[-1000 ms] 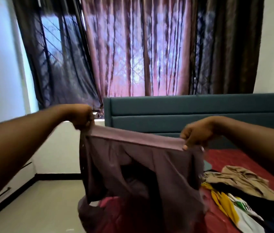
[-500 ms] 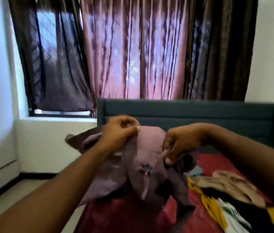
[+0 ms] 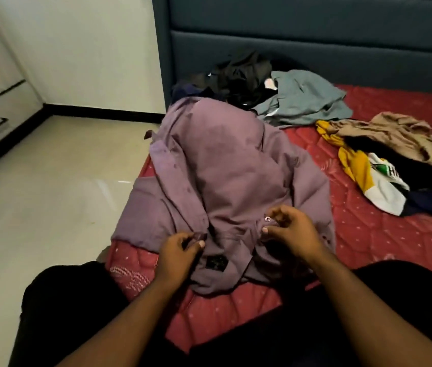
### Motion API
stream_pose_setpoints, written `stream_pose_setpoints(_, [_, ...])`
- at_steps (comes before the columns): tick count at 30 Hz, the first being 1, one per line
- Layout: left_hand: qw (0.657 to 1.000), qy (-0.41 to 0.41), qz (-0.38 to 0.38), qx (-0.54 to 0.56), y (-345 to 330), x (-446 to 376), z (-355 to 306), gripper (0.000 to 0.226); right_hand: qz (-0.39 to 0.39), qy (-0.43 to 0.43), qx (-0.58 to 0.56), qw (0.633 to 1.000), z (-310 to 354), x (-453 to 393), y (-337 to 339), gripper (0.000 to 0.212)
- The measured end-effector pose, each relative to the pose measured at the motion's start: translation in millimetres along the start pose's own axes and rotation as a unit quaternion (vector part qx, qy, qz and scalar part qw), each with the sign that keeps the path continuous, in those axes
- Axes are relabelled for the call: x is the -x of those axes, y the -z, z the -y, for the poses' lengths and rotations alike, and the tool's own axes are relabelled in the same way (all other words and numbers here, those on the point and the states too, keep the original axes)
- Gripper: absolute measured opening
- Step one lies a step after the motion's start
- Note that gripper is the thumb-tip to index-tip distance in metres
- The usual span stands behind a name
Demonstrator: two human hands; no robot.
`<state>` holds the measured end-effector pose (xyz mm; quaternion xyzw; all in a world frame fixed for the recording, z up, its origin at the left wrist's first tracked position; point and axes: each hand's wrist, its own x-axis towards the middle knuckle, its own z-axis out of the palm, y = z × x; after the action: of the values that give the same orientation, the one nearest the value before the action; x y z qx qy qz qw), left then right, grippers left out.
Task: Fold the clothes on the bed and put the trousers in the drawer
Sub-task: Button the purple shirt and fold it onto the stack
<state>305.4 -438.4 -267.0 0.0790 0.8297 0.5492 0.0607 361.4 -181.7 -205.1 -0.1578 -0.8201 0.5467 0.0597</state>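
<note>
Purple button-up cotton shirt [image 3: 225, 176] is lying lengthwise away from me on the red quilted bed [image 3: 384, 234]; left hand [image 3: 176, 251] and right hand [image 3: 293, 231] are both pinching its near collar end.

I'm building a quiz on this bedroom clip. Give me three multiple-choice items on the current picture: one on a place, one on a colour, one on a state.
1. Where does the purple shirt lie?
A. on the floor
B. on the red mattress
C. in a drawer

2. What colour is the headboard?
A. dark teal
B. white
C. yellow

3. What is the left hand doing?
A. hanging idle
B. pinching the shirt's collar area
C. pulling a drawer handle

Answers:
1 B, the shirt is spread on the red mattress in front of the person.
2 A, the padded panels are dark blue-green.
3 B, its fingers pinch purple cloth, with the right hand at a button alongside.
</note>
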Motion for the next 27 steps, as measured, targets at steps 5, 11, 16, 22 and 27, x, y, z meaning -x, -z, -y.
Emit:
stream_pose_setpoints(5, [0.993, 0.034, 0.021, 0.109, -6, 0, -16, 0.007, 0.061, 0.013, -0.044, 0.997, 9, 2, -6, 0.024])
stream_pose_setpoints(11, [0.965, 0.107, 0.068, 0.228, -6, 3, -28, 0.018, 0.159, 0.165, 0.135, 0.964, 15, 4, -34, 0.013])
stream_pose_setpoints(16, [0.969, 0.092, 0.091, 0.212, -7, 1, -26, 0.015, 0.156, 0.335, 0.234, 0.899, 9, -3, -47, 0.02])
stream_pose_setpoints(22, [0.954, 0.106, 0.143, 0.243, -7, 1, -27, 0.017, 0.157, 0.221, 0.061, 0.961, 8, 4, -56, 0.015])
stream_pose_setpoints(27, [0.942, 0.141, 0.133, 0.273, -8, 0, -24, 0.012, 0.18, 0.019, -0.133, 0.974, 4, 5, -63, 0.026])
